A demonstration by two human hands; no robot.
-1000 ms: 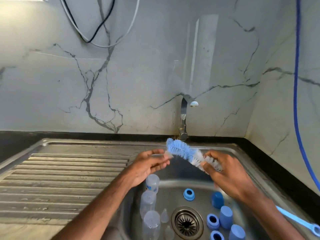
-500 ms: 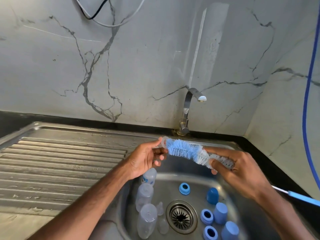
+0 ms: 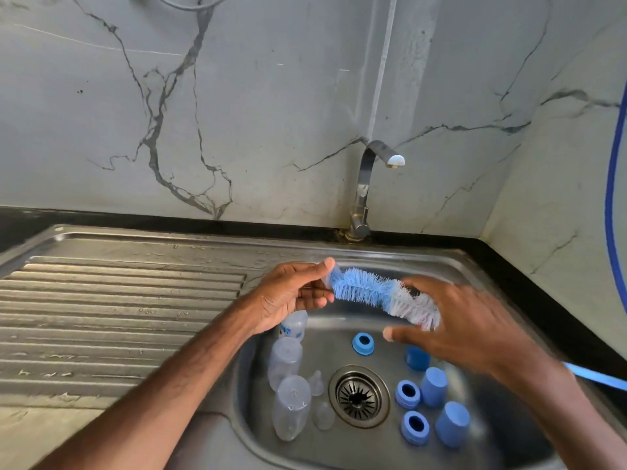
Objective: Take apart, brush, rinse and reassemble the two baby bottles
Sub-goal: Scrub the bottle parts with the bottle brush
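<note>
Bridging left hand (image 3: 291, 296), right hand (image 3: 475, 330), brush (image 3: 380, 295) (blue-white)

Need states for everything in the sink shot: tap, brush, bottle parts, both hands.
tap: off, no water running.
brush: above the basin, between both hands.
left hand: pinches a small clear part at the brush tip.
right hand: fingers spread round the bristles, blurred; grip unclear.
bottle bodies: open, lying in the sink.
blue collars: off, loose.
blue caps: off, loose.
teats: loose.

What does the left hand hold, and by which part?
The left hand pinches a small clear piece at the brush tip; by which part cannot be told.
</note>
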